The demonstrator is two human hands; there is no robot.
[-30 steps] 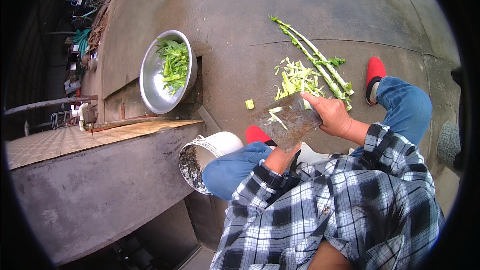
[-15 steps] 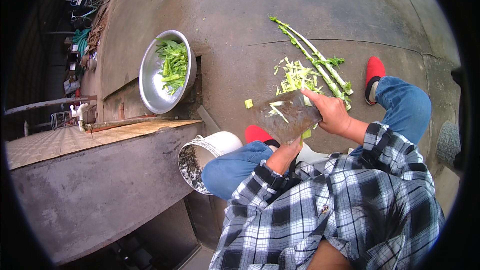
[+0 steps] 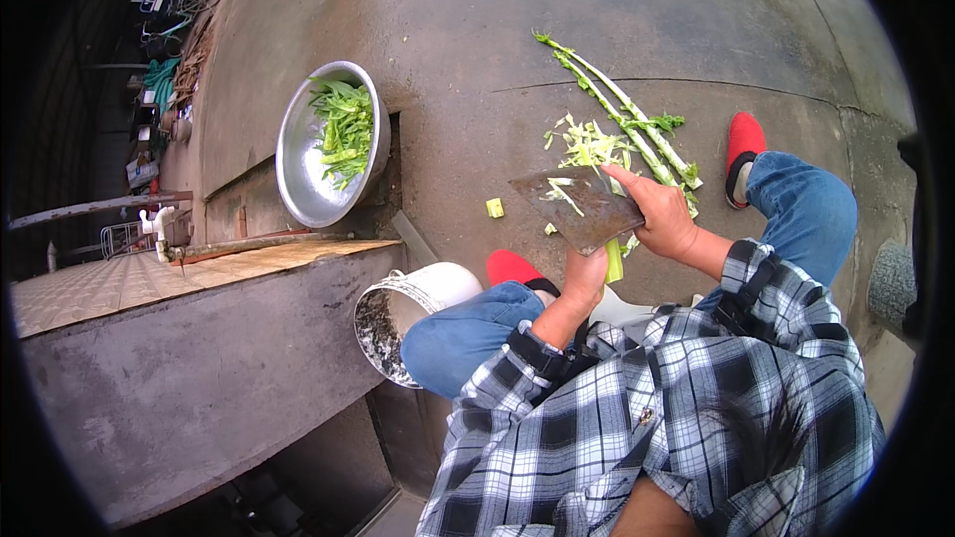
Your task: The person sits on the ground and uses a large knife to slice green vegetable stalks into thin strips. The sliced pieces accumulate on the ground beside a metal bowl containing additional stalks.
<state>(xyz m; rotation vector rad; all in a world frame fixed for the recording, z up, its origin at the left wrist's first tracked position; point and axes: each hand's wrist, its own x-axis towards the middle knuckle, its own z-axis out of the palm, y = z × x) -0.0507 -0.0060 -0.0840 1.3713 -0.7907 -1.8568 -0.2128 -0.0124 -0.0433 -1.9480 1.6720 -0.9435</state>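
Observation:
My right hand (image 3: 661, 216) grips a dark broad-bladed cleaver (image 3: 593, 219), its forefinger stretched along the blade. Pale strips of peel (image 3: 565, 193) stick to the flat of the blade. Below the cleaver, my left hand (image 3: 584, 278) is closed around a short green stalk piece (image 3: 614, 261); the blade hides part of the fingers. Beyond the blade lies a heap of pale green peelings (image 3: 594, 145) on the ground. Two long leafy stalks (image 3: 642, 126) lie just to the right of that heap. A small cut chunk (image 3: 494, 207) rests on the concrete left of the blade.
A metal basin (image 3: 295, 164) holding green stalk pieces (image 3: 346, 129) stands at the left. Near my left knee is a tilted white bucket (image 3: 443, 284) with a soiled inside. A low concrete wall (image 3: 209, 358) with a tap (image 3: 157, 224) runs along the left.
The cleaver has shifted slightly and its blade is angled differently. My left hand has moved a little, and more of the stalk piece shows beneath the blade.

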